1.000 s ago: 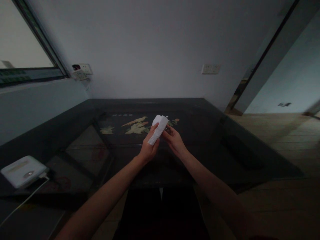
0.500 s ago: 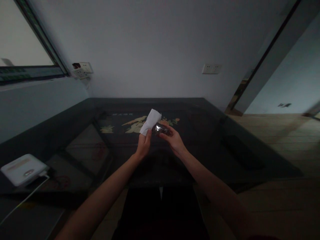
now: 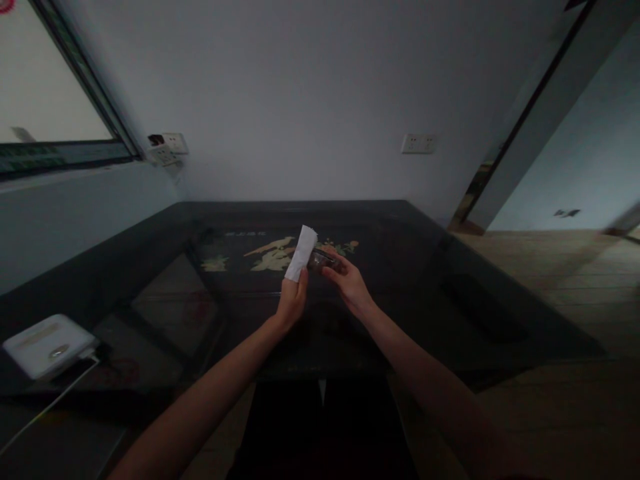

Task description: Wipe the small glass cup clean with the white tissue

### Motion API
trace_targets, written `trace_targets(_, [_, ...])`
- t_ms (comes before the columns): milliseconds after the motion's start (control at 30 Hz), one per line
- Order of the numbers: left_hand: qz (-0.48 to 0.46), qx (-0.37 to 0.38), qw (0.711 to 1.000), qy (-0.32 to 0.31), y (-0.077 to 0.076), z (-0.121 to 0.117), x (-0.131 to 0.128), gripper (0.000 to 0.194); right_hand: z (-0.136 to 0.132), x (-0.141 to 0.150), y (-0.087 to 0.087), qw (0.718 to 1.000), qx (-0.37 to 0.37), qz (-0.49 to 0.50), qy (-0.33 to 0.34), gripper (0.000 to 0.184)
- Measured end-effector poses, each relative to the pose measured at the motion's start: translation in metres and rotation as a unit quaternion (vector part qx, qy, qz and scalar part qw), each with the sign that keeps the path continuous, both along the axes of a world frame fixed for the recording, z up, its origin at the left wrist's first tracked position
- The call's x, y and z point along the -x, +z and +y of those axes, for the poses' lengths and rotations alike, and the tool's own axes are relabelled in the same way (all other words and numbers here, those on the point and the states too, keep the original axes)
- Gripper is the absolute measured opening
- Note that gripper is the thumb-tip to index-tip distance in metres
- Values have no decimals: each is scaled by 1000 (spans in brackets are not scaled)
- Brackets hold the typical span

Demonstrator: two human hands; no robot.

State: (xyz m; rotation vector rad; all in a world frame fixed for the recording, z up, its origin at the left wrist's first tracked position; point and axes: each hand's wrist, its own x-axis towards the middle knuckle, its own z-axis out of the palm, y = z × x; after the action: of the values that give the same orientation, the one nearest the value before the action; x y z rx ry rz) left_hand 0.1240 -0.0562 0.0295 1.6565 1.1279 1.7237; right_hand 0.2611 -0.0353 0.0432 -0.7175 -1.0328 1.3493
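Paper (image 3: 301, 253) is pinched in your left grip (image 3: 292, 300). Your right grip (image 3: 354, 285) pinches a glossy object (image 3: 318, 262) beside it.

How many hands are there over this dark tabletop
2: the left hand holds folded white paper, and the right hand, to its right, holds a small glossy object. Some fingers are hidden, but no other hand shows.
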Motion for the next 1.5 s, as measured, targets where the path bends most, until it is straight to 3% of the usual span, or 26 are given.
trace_targets(267, [109, -63, 991, -46, -7, -4, -4, 53, -2, -1, 6, 997, -4, 60, 47, 49])
trace_targets(633, [96, -69, 993, -20, -2, -3, -8, 50, -3, 1, 3, 992, -6, 79, 102, 50])
trace_targets(900, [16, -76, 996, 35, 10, -3, -1, 51, -4, -3, 8, 983, -23, 58, 172, 42])
trace_targets(1067, [-78, -34, 996, 32, 7, 0, 0, 48, -1, -3, 3, 991, -8, 41, 129, 49])
trace_targets(1267, [-219, 32, 975, -27, -7, 11, -1, 49, -2, -1, -4, 995, 8, 30, 93, 46])
trace_targets(1500, [-197, 43, 979, -28, -12, 11, -2, 50, -6, -1, -1, 991, 11, 72, 109, 53])
